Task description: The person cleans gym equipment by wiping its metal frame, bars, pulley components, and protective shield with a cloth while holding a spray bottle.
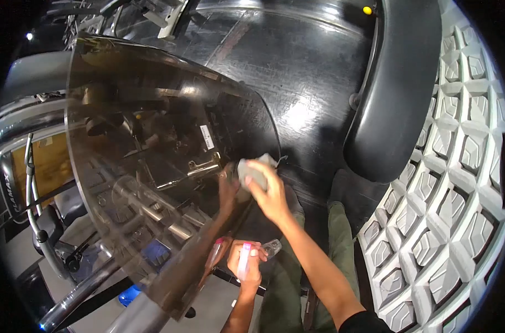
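My right hand (270, 195) is closed around a grey cloth (251, 173) and presses it against the right edge of a large tinted see-through panel (169, 111). The panel is curved and glossy and reflects both hands. Lower down, my left hand (246, 261) grips a clear plastic bottle (271, 248) with a pink and white part between the fingers. The bottle lies tilted, one end poking out to the right of the fist; much of it is hidden by the fingers.
A long black padded cushion (397, 94) stands on the right, before a white wall with raised geometric shapes (458, 183). Gym equipment with metal tubes (33, 188) is at the left. Glossy black flooring (302, 83) reflects light. My legs (341, 238) are below.
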`<move>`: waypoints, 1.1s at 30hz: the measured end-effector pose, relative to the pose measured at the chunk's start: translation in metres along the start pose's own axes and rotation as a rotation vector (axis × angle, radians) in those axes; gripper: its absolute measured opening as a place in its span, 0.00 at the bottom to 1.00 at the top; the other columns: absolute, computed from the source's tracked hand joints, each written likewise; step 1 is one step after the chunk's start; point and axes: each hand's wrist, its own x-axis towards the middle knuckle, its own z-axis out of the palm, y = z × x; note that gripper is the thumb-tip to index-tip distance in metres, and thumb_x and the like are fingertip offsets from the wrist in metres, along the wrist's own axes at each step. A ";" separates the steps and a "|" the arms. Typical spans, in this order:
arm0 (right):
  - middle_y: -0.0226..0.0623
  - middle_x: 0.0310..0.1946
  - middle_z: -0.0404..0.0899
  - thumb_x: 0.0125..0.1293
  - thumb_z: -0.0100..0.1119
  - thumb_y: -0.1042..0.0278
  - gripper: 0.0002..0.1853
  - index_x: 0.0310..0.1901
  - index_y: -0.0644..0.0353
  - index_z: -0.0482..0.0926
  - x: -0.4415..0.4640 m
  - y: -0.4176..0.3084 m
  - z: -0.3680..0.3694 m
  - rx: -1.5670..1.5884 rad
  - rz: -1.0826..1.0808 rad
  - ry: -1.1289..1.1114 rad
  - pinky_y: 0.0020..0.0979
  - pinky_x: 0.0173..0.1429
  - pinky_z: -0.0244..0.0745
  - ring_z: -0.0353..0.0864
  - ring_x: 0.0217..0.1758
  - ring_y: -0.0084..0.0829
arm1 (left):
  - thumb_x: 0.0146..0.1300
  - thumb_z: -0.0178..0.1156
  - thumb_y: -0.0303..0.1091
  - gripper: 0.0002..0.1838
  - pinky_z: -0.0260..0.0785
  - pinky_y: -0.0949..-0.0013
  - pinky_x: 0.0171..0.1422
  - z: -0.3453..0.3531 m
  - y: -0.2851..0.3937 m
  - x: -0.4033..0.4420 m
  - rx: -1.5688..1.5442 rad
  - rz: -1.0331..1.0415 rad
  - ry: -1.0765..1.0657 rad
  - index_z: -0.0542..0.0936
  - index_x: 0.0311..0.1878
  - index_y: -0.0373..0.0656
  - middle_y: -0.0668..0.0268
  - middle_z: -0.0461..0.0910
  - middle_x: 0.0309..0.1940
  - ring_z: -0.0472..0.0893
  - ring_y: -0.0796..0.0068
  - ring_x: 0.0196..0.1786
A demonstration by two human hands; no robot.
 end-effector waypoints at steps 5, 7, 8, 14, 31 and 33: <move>0.46 0.58 0.78 0.66 0.59 0.68 0.20 0.59 0.64 0.74 -0.041 0.021 -0.013 0.008 0.109 -0.118 0.36 0.69 0.64 0.75 0.64 0.39 | 0.71 0.55 0.39 0.16 0.73 0.65 0.29 0.020 0.000 0.005 0.095 -0.030 0.056 0.72 0.37 0.32 0.55 0.75 0.31 0.74 0.73 0.19; 0.48 0.59 0.76 0.68 0.57 0.62 0.23 0.62 0.61 0.70 -0.025 0.058 -0.012 -0.012 0.246 -0.023 0.38 0.68 0.66 0.74 0.64 0.44 | 0.71 0.55 0.35 0.13 0.73 0.66 0.30 0.024 -0.001 0.006 0.086 -0.050 0.084 0.72 0.36 0.33 0.56 0.75 0.30 0.75 0.72 0.21; 0.49 0.59 0.76 0.69 0.57 0.60 0.23 0.63 0.58 0.70 -0.012 0.079 -0.013 -0.014 0.334 0.024 0.39 0.67 0.67 0.74 0.65 0.47 | 0.71 0.55 0.31 0.11 0.73 0.67 0.31 0.025 -0.001 0.006 0.070 -0.064 0.101 0.73 0.34 0.33 0.56 0.75 0.29 0.77 0.71 0.23; 0.50 0.57 0.77 0.69 0.57 0.58 0.24 0.64 0.53 0.70 0.040 0.143 -0.022 -0.365 0.549 -0.010 0.38 0.64 0.68 0.77 0.62 0.45 | 0.71 0.55 0.33 0.11 0.73 0.67 0.32 0.040 0.005 0.006 0.053 -0.102 0.148 0.73 0.37 0.34 0.57 0.76 0.31 0.77 0.71 0.23; 0.45 0.62 0.75 0.68 0.57 0.61 0.25 0.67 0.46 0.69 0.014 0.221 -0.026 0.037 0.790 0.045 0.39 0.66 0.67 0.74 0.65 0.45 | 0.73 0.53 0.36 0.14 0.75 0.65 0.31 0.042 0.025 0.008 0.013 -0.048 0.137 0.73 0.39 0.32 0.53 0.75 0.33 0.78 0.69 0.23; 0.44 0.61 0.75 0.67 0.57 0.61 0.25 0.66 0.51 0.70 0.029 0.188 -0.028 0.036 0.792 0.035 0.36 0.67 0.65 0.73 0.66 0.41 | 0.73 0.53 0.36 0.14 0.76 0.64 0.31 0.043 0.027 0.007 0.002 -0.065 0.120 0.73 0.40 0.31 0.53 0.75 0.33 0.78 0.69 0.23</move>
